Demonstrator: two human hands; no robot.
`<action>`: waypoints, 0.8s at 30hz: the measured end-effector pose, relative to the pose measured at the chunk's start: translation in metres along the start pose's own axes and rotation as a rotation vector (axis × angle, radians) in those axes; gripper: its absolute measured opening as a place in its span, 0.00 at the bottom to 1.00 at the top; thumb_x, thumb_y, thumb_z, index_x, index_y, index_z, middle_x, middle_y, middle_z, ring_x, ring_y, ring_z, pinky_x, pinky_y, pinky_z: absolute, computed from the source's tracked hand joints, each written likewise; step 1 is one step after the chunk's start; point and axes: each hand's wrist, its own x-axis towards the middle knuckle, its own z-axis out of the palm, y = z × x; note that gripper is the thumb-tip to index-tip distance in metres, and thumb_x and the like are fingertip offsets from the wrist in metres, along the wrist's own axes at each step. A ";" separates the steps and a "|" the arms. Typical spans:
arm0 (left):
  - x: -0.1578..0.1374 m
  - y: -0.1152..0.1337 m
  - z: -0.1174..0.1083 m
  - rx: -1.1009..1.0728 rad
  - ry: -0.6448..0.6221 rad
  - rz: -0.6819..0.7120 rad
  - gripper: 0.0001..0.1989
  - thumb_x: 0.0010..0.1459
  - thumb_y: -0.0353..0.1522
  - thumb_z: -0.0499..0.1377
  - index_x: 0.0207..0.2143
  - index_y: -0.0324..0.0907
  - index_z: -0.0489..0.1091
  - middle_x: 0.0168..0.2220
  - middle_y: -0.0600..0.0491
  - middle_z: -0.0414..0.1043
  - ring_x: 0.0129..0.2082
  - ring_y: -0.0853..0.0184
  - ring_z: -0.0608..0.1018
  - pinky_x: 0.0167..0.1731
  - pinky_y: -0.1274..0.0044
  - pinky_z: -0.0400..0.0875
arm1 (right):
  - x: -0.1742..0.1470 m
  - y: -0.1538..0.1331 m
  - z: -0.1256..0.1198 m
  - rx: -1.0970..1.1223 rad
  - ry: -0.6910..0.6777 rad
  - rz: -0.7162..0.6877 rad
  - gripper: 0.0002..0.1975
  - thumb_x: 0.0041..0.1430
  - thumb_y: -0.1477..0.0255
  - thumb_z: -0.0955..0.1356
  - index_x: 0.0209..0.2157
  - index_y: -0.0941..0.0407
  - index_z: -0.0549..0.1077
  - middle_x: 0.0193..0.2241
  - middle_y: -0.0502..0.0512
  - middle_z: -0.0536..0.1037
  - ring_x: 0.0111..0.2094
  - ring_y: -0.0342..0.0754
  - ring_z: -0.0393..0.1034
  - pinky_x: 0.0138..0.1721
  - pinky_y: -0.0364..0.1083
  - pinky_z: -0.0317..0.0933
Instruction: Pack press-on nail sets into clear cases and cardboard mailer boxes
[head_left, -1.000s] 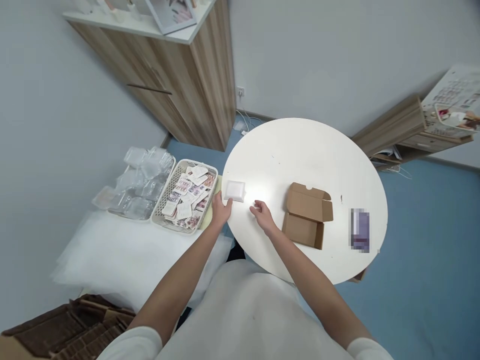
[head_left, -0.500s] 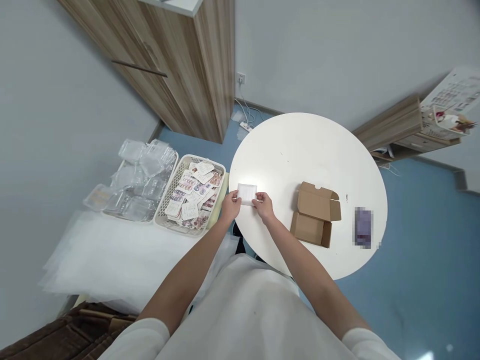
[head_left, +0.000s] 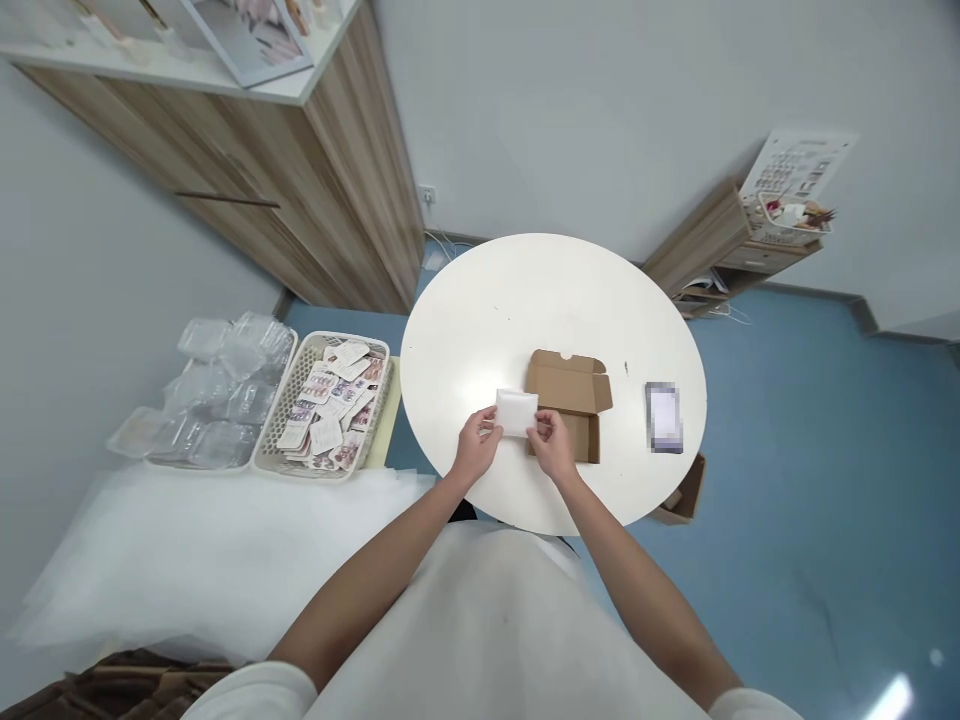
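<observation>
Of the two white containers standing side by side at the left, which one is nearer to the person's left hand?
The perforated basket of printed cards is nearer to the left hand; the other container, farther left, holds clear plastic cases.

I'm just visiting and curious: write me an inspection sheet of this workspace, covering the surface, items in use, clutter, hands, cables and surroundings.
Surface: round white table.
Items in use: white packet, overlapping the open cardboard box in view.
Clutter: pixelated object at the table's right, unidentifiable; small dark speck.
Hands: left hand grips the packet's left edge; right hand grips its right edge.
Cables: white cables below the wall socket.
Surroundings: wood-grain cabinet; perforated basket of printed cards; clear plastic containers; blue floor.
</observation>
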 end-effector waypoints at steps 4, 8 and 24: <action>-0.010 0.007 0.052 0.115 -0.131 0.030 0.21 0.51 0.33 0.54 0.49 0.42 0.62 0.45 0.47 0.64 0.38 0.67 0.70 0.36 0.74 0.68 | -0.008 0.020 -0.058 -0.186 0.025 -0.024 0.11 0.47 0.69 0.62 0.36 0.54 0.62 0.35 0.53 0.70 0.31 0.45 0.66 0.33 0.46 0.61; -0.012 0.005 0.087 0.337 -0.224 -0.009 0.23 0.52 0.36 0.52 0.51 0.40 0.58 0.47 0.44 0.63 0.45 0.62 0.68 0.44 0.72 0.63 | -0.005 0.042 -0.089 -0.366 -0.057 -0.018 0.11 0.48 0.72 0.60 0.36 0.53 0.62 0.35 0.53 0.70 0.32 0.46 0.66 0.33 0.47 0.60; -0.008 0.017 0.089 0.576 -0.066 0.109 0.21 0.53 0.40 0.50 0.47 0.41 0.62 0.50 0.45 0.61 0.50 0.61 0.65 0.48 0.71 0.59 | 0.013 0.050 -0.119 -0.299 0.032 -0.274 0.18 0.51 0.69 0.61 0.45 0.54 0.63 0.47 0.58 0.64 0.47 0.49 0.60 0.44 0.48 0.58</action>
